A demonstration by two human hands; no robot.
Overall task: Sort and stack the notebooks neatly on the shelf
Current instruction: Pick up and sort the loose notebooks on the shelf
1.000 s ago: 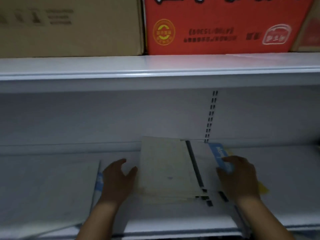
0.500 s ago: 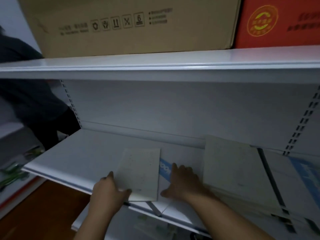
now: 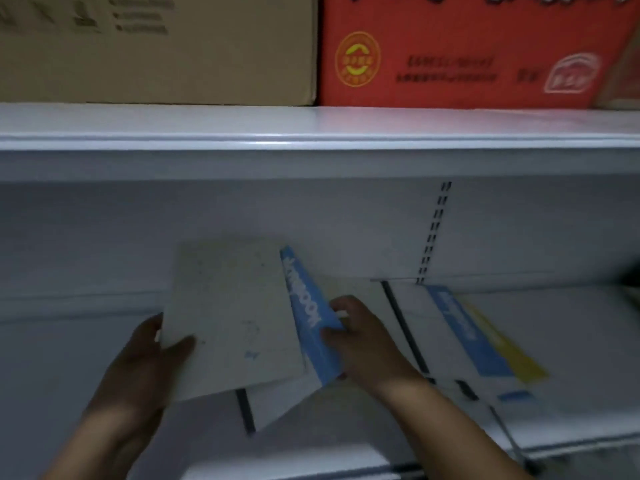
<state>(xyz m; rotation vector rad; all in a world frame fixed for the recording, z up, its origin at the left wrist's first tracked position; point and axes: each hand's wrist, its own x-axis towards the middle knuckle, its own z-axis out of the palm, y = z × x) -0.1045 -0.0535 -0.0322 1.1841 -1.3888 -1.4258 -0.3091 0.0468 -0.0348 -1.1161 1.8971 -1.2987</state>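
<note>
The left hand (image 3: 138, 368) grips the pale speckled notebook (image 3: 232, 317) by its edge, thumb on the cover. The right hand (image 3: 363, 344) pinches the blue-edged notebook (image 3: 308, 317) tucked under it. Both books are held tilted, just left of the stack (image 3: 450, 334) (fanned, not squared), which lies on the shelf (image 3: 571, 341).

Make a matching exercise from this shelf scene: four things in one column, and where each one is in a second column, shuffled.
Things
1. brown carton
2. red carton
3. pale notebook
4. blue-spined notebook

Places
A. held by the right hand
B. on the upper shelf, left side
C. held by the left hand
D. on the upper shelf, right side

Pairs: 1-B, 2-D, 3-C, 4-A
</note>
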